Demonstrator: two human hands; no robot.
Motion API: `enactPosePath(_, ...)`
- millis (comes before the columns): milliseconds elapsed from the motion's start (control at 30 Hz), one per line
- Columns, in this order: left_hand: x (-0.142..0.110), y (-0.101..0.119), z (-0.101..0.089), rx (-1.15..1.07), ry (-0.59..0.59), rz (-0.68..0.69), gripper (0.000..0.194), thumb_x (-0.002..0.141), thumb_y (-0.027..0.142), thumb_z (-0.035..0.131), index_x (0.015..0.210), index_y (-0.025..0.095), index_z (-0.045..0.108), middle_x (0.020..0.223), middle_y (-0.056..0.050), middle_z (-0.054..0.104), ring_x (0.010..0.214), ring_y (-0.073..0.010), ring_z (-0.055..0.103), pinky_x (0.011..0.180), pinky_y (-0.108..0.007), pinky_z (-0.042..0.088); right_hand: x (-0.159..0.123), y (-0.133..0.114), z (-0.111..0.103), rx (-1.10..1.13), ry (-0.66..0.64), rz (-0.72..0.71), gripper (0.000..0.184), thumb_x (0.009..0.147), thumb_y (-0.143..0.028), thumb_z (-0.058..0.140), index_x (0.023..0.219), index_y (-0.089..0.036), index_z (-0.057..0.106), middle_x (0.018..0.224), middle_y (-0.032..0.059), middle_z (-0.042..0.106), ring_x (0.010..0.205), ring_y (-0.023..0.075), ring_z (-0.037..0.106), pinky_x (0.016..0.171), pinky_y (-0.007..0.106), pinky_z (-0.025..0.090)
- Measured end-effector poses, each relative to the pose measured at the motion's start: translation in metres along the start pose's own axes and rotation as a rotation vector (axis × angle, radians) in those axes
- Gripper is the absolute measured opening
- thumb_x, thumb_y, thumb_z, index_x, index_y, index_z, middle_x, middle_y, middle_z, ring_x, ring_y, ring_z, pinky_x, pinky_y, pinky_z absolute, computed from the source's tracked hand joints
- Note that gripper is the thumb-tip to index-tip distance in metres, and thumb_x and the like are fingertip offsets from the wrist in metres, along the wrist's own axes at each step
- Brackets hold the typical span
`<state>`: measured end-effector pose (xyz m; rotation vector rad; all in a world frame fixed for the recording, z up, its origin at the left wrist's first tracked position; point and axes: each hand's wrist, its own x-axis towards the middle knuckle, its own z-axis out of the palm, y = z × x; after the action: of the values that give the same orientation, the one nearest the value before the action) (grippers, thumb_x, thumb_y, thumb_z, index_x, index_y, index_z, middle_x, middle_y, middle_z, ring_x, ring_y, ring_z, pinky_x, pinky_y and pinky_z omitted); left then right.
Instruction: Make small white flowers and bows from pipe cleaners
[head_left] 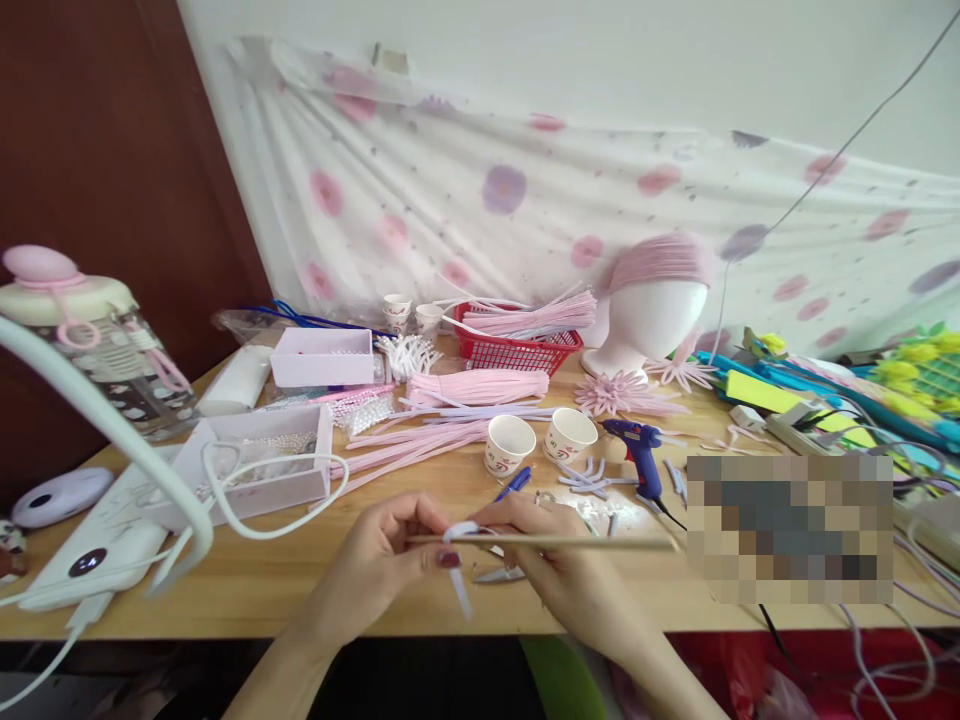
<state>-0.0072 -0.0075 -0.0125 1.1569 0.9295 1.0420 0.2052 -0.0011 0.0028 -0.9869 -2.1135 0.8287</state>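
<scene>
Above the table's front part, my left hand point(390, 555) pinches a pale lilac pipe cleaner point(460, 592) against a thin wooden stick point(600, 543). The pipe cleaner bends around the stick, and its loose end hangs down below my left fingers. My right hand point(551, 550) is closed on the stick and the pipe cleaner's other side; its fingertips are partly hidden. The stick reaches out to the right past my right hand. Scissors point(499, 575) lie on the table beneath my hands, partly covered. A blue pen point(514, 484) rests just behind my right hand.
Two paper cups point(510, 447) stand behind my hands, beside a blue glue gun point(637, 450). Pink pipe cleaners point(480, 387), a red basket point(517, 352) and a foam head point(651, 310) are farther back. White boxes point(259, 460) and a curved lamp arm point(112, 420) occupy the left; cables run along the right.
</scene>
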Motion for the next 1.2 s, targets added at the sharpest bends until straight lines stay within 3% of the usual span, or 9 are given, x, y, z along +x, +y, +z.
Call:
enactPosePath(133, 0.010, -0.003, 0.006, 0.180, 0.232, 0.127, 0.025, 0.075, 0.039, 0.078, 0.074, 0.019, 0.063, 0.070, 0.001, 0.069, 0.068, -0.0153, 0.065, 0.065, -0.024, 0.050, -0.003, -0.002, 0.007, -0.191, 0.054, 0.003, 0.026, 0.103, -0.014, 0.049, 0.114, -0.021, 0.072, 0.085, 0.0032, 0.073, 0.074, 0.0175, 0.067, 0.067, 0.026, 0.048)
enactPosePath(233, 0.016, -0.007, 0.004, 0.439, 0.293, 0.199, 0.017, 0.084, 0.037, 0.069, 0.078, 0.021, 0.065, 0.074, -0.001, 0.075, 0.071, -0.0191, 0.071, 0.067, -0.027, 0.052, -0.007, -0.009, 0.010, -0.415, 0.036, -0.015, 0.026, 0.102, -0.011, 0.048, 0.114, -0.016, 0.071, 0.083, 0.0066, 0.071, 0.070, 0.0202, 0.064, 0.062, 0.028, 0.045)
enactPosePath(333, 0.017, -0.009, -0.003, 0.630, 0.187, 0.300, 0.014, 0.088, 0.028, 0.063, 0.093, 0.024, 0.076, 0.088, -0.002, 0.081, 0.081, -0.0212, 0.074, 0.075, -0.030, 0.054, -0.009, -0.017, 0.004, -0.533, -0.003, -0.093, 0.026, 0.102, -0.011, 0.047, 0.096, -0.013, 0.072, 0.077, 0.0075, 0.068, 0.069, 0.0216, 0.063, 0.061, 0.030, 0.044)
enactPosePath(433, 0.014, -0.005, -0.007, 0.706, -0.044, 0.357, 0.023, 0.091, 0.022, 0.061, 0.100, 0.027, 0.082, 0.093, -0.003, 0.083, 0.087, -0.0217, 0.075, 0.082, -0.031, 0.055, -0.006, -0.023, -0.012, -0.500, -0.037, -0.117, 0.027, 0.103, -0.012, 0.048, 0.091, -0.014, 0.072, 0.077, 0.0072, 0.068, 0.072, 0.0208, 0.063, 0.065, 0.030, 0.045)
enactPosePath(567, 0.003, 0.010, -0.004, 0.599, -0.261, 0.146, 0.023, 0.090, 0.018, 0.064, 0.094, 0.029, 0.084, 0.090, 0.002, 0.083, 0.080, -0.0167, 0.076, 0.077, -0.023, 0.055, 0.007, -0.015, -0.039, -0.272, -0.078, -0.065, 0.021, 0.102, -0.017, 0.057, 0.091, -0.016, 0.076, 0.079, 0.0050, 0.072, 0.074, 0.0173, 0.066, 0.069, 0.026, 0.047)
enactPosePath(733, -0.002, 0.019, -0.002, 0.392, -0.133, 0.122, 0.017, 0.088, 0.026, 0.070, 0.099, 0.025, 0.083, 0.084, 0.001, 0.082, 0.077, -0.0156, 0.075, 0.070, -0.019, 0.056, 0.011, 0.004, -0.041, -0.052, -0.196, 0.000, 0.026, 0.103, -0.025, 0.055, 0.091, -0.015, 0.075, 0.079, 0.0040, 0.075, 0.072, 0.0163, 0.067, 0.066, 0.025, 0.049)
enactPosePath(867, 0.006, 0.006, -0.003, 0.491, 0.041, 0.375, 0.027, 0.094, 0.023, 0.061, 0.112, 0.024, 0.081, 0.087, -0.003, 0.082, 0.077, -0.0170, 0.075, 0.070, -0.024, 0.058, -0.001, -0.004, -0.015, -0.203, -0.161, -0.068, 0.030, 0.103, -0.013, 0.046, 0.091, -0.016, 0.072, 0.078, 0.0038, 0.070, 0.073, 0.0159, 0.063, 0.069, 0.025, 0.049)
enactPosePath(967, 0.011, -0.004, -0.002, 0.654, 0.052, 0.538, 0.032, 0.096, 0.017, 0.054, 0.110, 0.026, 0.082, 0.087, -0.004, 0.081, 0.076, -0.0173, 0.074, 0.070, -0.025, 0.057, -0.008, -0.020, -0.005, -0.384, -0.130, -0.118, 0.030, 0.100, -0.008, 0.042, 0.090, -0.014, 0.070, 0.079, 0.0071, 0.069, 0.071, 0.0177, 0.062, 0.066, 0.027, 0.048)
enactPosePath(1200, 0.002, 0.005, 0.001, 0.741, -0.068, 0.543, 0.030, 0.096, 0.015, 0.058, 0.108, 0.027, 0.082, 0.091, -0.002, 0.083, 0.079, -0.0178, 0.077, 0.076, -0.024, 0.058, 0.004, -0.034, -0.046, -0.506, -0.091, -0.121, 0.029, 0.104, -0.017, 0.048, 0.094, -0.016, 0.074, 0.078, 0.0073, 0.068, 0.073, 0.0189, 0.062, 0.065, 0.029, 0.046)
